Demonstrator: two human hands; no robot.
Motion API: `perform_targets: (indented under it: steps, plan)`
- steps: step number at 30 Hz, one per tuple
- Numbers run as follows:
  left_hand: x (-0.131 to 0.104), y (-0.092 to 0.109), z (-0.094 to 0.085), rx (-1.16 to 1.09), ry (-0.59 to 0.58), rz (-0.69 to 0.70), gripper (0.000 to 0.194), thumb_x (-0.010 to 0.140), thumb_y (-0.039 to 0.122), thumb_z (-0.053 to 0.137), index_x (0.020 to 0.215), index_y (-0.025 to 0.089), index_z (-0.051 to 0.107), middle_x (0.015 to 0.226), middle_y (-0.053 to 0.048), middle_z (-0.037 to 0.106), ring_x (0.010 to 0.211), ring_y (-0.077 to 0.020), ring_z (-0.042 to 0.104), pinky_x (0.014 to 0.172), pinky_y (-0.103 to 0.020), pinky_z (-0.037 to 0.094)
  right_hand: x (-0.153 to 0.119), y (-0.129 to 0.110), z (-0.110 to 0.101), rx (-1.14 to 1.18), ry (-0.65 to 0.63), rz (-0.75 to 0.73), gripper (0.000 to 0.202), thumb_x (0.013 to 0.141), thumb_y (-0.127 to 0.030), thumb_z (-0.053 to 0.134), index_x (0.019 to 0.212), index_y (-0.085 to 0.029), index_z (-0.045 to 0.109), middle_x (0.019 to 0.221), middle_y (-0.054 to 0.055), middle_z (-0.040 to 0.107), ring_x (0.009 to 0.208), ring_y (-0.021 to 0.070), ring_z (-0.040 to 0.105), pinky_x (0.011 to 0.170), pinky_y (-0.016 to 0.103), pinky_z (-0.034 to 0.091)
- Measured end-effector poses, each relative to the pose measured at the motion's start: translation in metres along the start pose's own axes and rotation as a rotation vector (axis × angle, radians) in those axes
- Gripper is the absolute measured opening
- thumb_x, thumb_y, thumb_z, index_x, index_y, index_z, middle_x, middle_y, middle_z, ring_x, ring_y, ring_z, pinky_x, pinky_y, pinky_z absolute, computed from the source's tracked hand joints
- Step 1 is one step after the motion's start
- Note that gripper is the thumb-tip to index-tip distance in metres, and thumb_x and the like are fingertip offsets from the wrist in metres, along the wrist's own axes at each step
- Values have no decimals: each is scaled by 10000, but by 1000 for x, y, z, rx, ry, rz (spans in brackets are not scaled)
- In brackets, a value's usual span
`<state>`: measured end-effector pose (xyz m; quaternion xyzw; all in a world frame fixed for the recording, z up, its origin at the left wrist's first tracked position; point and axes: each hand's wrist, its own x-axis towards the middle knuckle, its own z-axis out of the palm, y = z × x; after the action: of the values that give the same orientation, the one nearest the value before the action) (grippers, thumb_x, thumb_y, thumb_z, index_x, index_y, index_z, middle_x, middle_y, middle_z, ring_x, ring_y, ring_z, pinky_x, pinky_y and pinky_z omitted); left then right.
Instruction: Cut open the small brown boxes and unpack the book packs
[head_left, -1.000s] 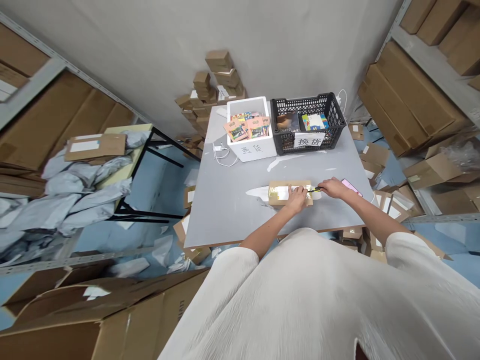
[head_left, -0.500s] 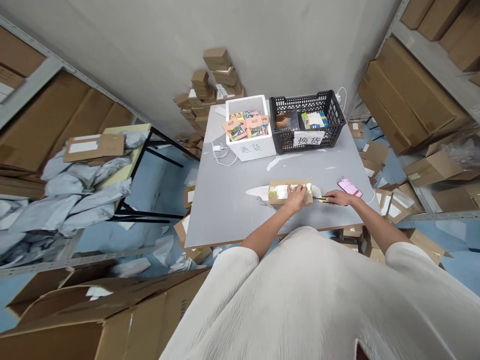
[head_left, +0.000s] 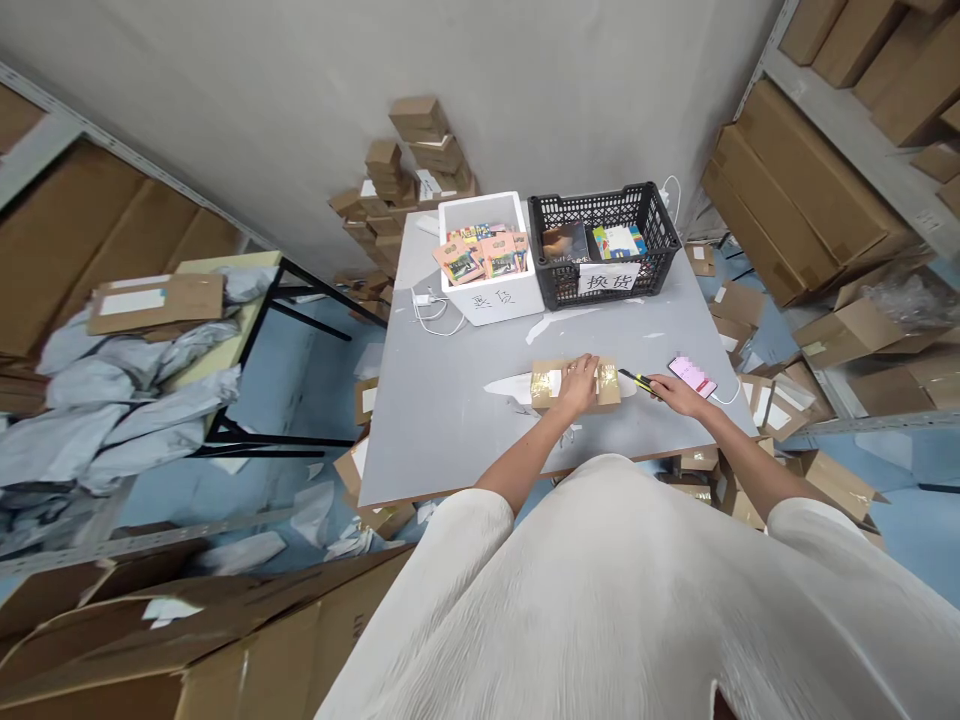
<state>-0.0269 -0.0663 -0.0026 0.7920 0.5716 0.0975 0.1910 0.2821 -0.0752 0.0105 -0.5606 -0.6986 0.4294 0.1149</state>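
A small taped cardboard box point(head_left: 544, 385) lies on the grey table in front of me. My left hand point(head_left: 579, 382) is laid over its top, fingers bent and gripping it. Part of the white label and shiny tape on the box is hidden under that hand. To the right of the box, my right hand point(head_left: 675, 391) is closed around a yellow and black utility knife point(head_left: 637, 380). The blade points left at the box's right end, with its tip just off the cardboard. A phone point(head_left: 693, 376) with a pink screen lies beside my right hand.
On the table point(head_left: 427, 430) stand a white foam box point(head_left: 504, 300) with booklets and a black crate point(head_left: 551, 280) with books. A white cable point(head_left: 439, 328) lies at left. Stacked cartons point(head_left: 442, 160) line the wall; grey mailing bags point(head_left: 112, 430) cover a side table.
The knife has come away from the box's right end and now tilts up to the left. My left hand has shifted slightly toward the box's middle and turned. The view has shifted a little.
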Motion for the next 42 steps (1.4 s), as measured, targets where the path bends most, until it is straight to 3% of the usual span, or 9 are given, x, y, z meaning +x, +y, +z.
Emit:
perform_targets:
  steps: [4, 8, 12, 17, 20, 27, 34, 38, 42]
  plan:
    - [6, -8, 0, 28, -46, -49, 666, 1015, 178, 587, 1658, 260, 435, 1753, -178, 427, 1643, -344, 371, 1332, -573, 249, -3, -7, 5, -233, 25, -112, 425, 1083, -452, 563, 1418, -292, 770, 1271, 105, 779, 1122, 308, 731, 1018, 416, 567]
    - [15, -11, -2, 44, -95, -65, 679, 993, 228, 692, 1629, 277, 460, 1648, -185, 518, 1583, -369, 425, 1325, -598, 240, -1, -10, 10, -402, 18, -119, 457, 1067, -419, 617, 1491, -309, 749, 1256, 125, 742, 1064, 304, 726, 941, 377, 558]
    - [21, -10, 1, 80, -92, -89, 612, 1012, 217, 654, 1598, 280, 486, 1567, -169, 563, 1508, -350, 485, 1301, -564, 281, 3, -13, 12, -477, 16, -128, 470, 1066, -388, 616, 1509, -295, 744, 1273, 139, 721, 1041, 303, 723, 914, 371, 544]
    - [27, -11, 4, 158, -100, 5, 757, 989, 236, 691, 1693, 227, 412, 1532, -211, 579, 1473, -385, 526, 1357, -591, 166, 4, -17, 12, -479, 4, -122, 461, 1061, -383, 641, 1497, -287, 755, 1258, 144, 723, 1040, 310, 725, 912, 375, 539]
    - [27, -12, 5, 185, -126, 26, 802, 992, 233, 651, 1737, 176, 358, 1565, -251, 568, 1494, -409, 519, 1343, -607, 213, 3, -22, 13, -510, 17, -124, 453, 1071, -378, 636, 1502, -292, 748, 1230, 134, 725, 1058, 301, 725, 930, 365, 534]
    - [7, -15, 16, 193, 14, 51, 609, 1114, 264, 356, 1701, 123, 430, 1670, -266, 512, 1615, -393, 401, 1319, -572, 278, 2, -29, 31, -521, 88, -106, 468, 1110, -376, 601, 1561, -290, 694, 1237, 116, 729, 1104, 275, 730, 930, 333, 532]
    - [7, -20, 22, 112, 74, 56, 558, 1119, 291, 330, 1622, 149, 525, 1674, -247, 534, 1618, -380, 421, 1322, -579, 279, 10, -22, 49, -502, 182, -75, 490, 1128, -403, 538, 1580, -270, 674, 1246, 123, 726, 1122, 286, 721, 948, 350, 544]
    - [6, -24, 27, 98, 84, 62, 564, 1110, 283, 311, 1605, 134, 537, 1684, -253, 530, 1625, -385, 417, 1323, -610, 275, 12, -3, 36, -481, 232, -83, 488, 1103, -404, 556, 1549, -267, 698, 1255, 135, 722, 1129, 308, 712, 974, 380, 554]
    - [3, -27, 32, 61, 97, 63, 565, 1104, 289, 333, 1611, 141, 531, 1697, -245, 525, 1641, -375, 409, 1345, -609, 256, 14, 22, 9, -419, 350, 50, 515, 1078, -400, 561, 1539, -211, 691, 1267, 159, 721, 1142, 331, 708, 985, 404, 562]
